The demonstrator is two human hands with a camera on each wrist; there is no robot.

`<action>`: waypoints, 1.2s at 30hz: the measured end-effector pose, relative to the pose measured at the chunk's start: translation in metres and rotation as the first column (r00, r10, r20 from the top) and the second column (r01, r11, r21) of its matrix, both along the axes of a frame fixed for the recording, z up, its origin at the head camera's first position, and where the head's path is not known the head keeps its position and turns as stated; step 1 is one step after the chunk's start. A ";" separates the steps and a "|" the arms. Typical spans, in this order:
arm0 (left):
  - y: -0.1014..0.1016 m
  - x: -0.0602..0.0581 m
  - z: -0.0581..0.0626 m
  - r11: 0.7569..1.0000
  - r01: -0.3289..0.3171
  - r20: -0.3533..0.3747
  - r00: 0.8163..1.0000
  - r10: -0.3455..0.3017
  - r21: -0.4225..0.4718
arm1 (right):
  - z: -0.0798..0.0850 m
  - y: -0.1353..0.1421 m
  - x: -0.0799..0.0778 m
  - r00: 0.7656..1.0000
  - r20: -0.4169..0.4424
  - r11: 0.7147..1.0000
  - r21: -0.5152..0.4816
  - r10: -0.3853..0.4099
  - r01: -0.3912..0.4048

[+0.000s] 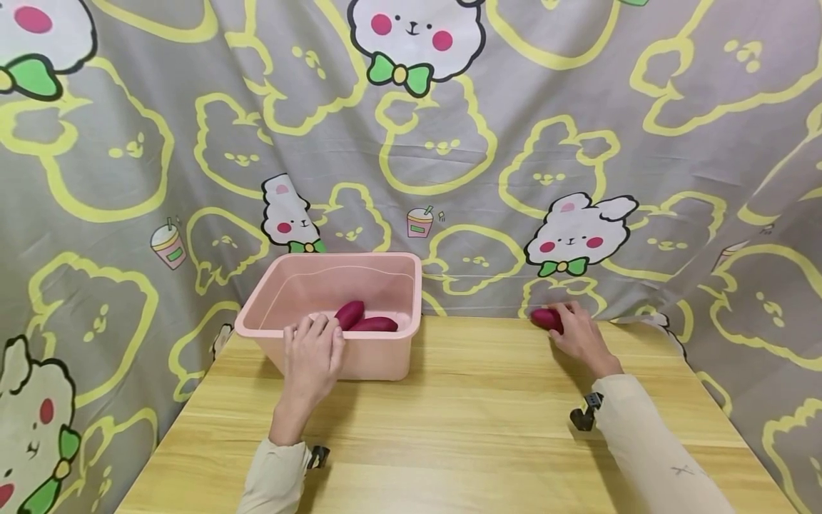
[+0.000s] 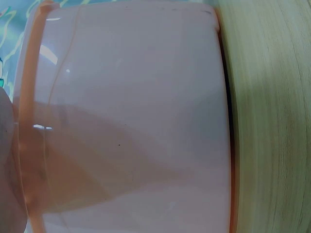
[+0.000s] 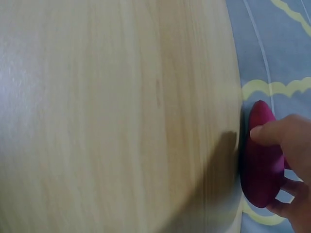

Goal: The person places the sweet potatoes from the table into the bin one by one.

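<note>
A pink plastic bin (image 1: 385, 357) stands at the back left of the wooden table. My left hand (image 1: 312, 348) grips its front rim, fingers bent over the edge. In the left wrist view the bin's front wall (image 2: 136, 107) fills most of the picture, with a bit of the hand at the left edge. Inside the bin lie purple sweet potatoes (image 1: 375, 325), two of them visible. At the table's back edge my right hand (image 1: 578, 334) holds another purple sweet potato (image 3: 262, 160) between thumb and fingers. The right wrist view has the thumb (image 3: 267, 133) across its near side.
Behind the table hangs a grey curtain (image 1: 449, 164) with yellow outlines and white rabbit prints, meeting the back edge. The wooden tabletop (image 1: 449, 428) stretches between the arms and toward the front. Small black devices (image 1: 583, 414) are strapped at both wrists.
</note>
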State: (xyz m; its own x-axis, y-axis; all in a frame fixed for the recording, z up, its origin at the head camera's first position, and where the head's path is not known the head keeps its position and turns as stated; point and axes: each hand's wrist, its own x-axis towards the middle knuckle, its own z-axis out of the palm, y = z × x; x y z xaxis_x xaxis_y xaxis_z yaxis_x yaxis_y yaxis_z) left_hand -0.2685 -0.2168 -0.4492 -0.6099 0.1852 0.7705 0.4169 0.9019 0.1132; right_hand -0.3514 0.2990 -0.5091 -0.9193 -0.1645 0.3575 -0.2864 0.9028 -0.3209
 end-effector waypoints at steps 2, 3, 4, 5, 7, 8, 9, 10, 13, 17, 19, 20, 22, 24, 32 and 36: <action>0.000 0.000 0.000 1.000 -0.001 0.000 1.000 0.001 -0.001 | 0.000 0.000 0.001 1.000 0.006 1.000 0.013 -0.006 0.006; 0.000 0.000 0.000 1.000 0.000 0.001 1.000 0.000 0.000 | 0.000 0.000 0.001 1.000 0.010 1.000 0.018 -0.008 0.008; 0.000 0.000 0.000 1.000 0.000 0.000 1.000 0.000 0.001 | 0.000 0.000 0.001 1.000 0.012 1.000 0.022 -0.011 0.011; 0.000 -0.001 0.000 1.000 -0.001 -0.002 1.000 0.001 0.001 | -0.001 0.000 0.001 1.000 0.011 1.000 0.023 -0.014 0.014; 0.000 -0.001 0.000 1.000 -0.002 -0.006 1.000 0.002 0.001 | -0.002 0.000 0.001 1.000 0.003 1.000 0.020 -0.018 0.018; 0.000 -0.001 0.000 1.000 -0.001 -0.008 1.000 0.001 0.000 | -0.002 0.001 0.001 1.000 -0.001 1.000 0.018 -0.019 0.019; 0.000 -0.001 0.001 1.000 -0.001 -0.009 1.000 0.001 -0.001 | -0.003 0.001 0.001 1.000 -0.008 1.000 0.017 -0.019 0.019; 0.001 -0.001 0.001 1.000 -0.001 -0.010 1.000 0.001 -0.002 | -0.003 0.002 0.001 1.000 -0.015 1.000 0.017 -0.020 0.020; 0.001 -0.001 0.002 1.000 0.001 -0.009 1.000 -0.001 0.000 | -0.005 0.003 0.000 0.999 -0.029 1.000 0.021 -0.013 0.014; 0.001 0.000 0.001 1.000 -0.001 -0.002 1.000 0.001 0.004 | -0.006 0.004 0.000 0.999 -0.035 1.000 0.018 -0.010 0.011; 0.001 0.001 0.001 1.000 -0.002 0.002 1.000 0.002 0.006 | -0.006 0.004 0.001 0.999 -0.040 1.000 0.014 -0.010 0.011; 0.001 0.001 0.001 1.000 -0.002 0.002 1.000 0.002 0.007 | -0.006 0.004 0.002 0.999 -0.046 1.000 0.012 -0.009 0.010; 0.001 0.001 0.001 1.000 -0.003 0.001 1.000 0.003 0.008 | -0.006 0.003 0.003 0.998 -0.063 1.000 0.007 -0.003 0.003; 0.001 0.001 0.001 1.000 -0.003 -0.003 1.000 0.003 0.007 | -0.005 0.002 0.005 0.997 -0.082 1.000 -0.001 0.003 -0.003; 0.001 0.001 0.001 1.000 -0.001 -0.016 1.000 0.001 0.007 | 0.000 -0.001 0.013 0.996 -0.089 1.000 -0.014 -0.005 0.003; 0.001 0.001 0.001 1.000 -0.001 -0.016 1.000 0.001 0.009 | 0.002 -0.001 0.015 0.995 -0.099 1.000 -0.028 -0.016 0.014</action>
State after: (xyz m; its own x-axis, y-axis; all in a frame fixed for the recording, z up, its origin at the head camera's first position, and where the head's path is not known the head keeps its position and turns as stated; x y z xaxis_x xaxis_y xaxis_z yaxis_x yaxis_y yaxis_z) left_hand -0.2671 -0.2158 -0.4483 -0.5974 0.1778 0.7820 0.4180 0.9012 0.1145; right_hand -0.3368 0.2980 -0.5068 -0.8812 -0.1400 0.4516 -0.3048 0.8985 -0.3160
